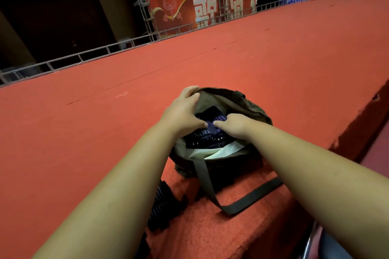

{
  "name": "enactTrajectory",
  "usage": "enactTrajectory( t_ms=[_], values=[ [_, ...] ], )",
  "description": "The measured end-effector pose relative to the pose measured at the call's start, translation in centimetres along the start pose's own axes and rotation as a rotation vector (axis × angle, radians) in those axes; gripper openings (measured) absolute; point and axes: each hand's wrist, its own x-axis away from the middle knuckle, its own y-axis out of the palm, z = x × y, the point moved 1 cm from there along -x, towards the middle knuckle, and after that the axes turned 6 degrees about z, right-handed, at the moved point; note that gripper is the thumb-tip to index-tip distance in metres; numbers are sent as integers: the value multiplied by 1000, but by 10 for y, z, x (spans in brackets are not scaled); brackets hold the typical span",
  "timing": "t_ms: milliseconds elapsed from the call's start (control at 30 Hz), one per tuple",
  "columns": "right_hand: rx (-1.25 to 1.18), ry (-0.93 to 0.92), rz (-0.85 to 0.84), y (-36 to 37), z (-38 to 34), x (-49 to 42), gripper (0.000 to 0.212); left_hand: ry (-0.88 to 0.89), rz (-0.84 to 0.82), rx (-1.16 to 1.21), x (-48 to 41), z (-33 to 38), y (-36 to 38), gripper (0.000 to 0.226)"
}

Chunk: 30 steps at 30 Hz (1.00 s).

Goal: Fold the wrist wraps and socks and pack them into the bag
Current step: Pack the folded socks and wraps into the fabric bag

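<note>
An olive green bag (235,101) lies open on the red carpet (84,132), its strap (248,197) trailing toward me. Inside its mouth sits a folded dark striped fabric piece (202,139) over a pale lining (212,151). My left hand (183,111) grips the bag's far left rim, with its thumb down on the dark piece. In the bag's mouth, my right hand (233,124) is curled on the same piece; its fingertips are hidden inside. Another dark striped fabric piece (164,206) lies on the carpet near me, partly under my left forearm.
The red carpet covers a raised platform whose edge (357,124) drops away on the right. A metal rail (84,54) runs along the far side, with red and blue banners (200,8) behind it.
</note>
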Motion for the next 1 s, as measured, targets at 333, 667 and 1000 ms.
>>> enactTrajectory(
  t_ms=[333,667,1000],
  values=[
    [-128,-301,141,-4,13,47,41,-126,40,-221,29,8,11,92],
    [-112,-319,252,-37,-22,85,31,-185,174,2,64,6,-41,31],
    [-239,-292,225,-31,-97,153,30,-354,97,254,168,-11,-104,20]
  ],
)
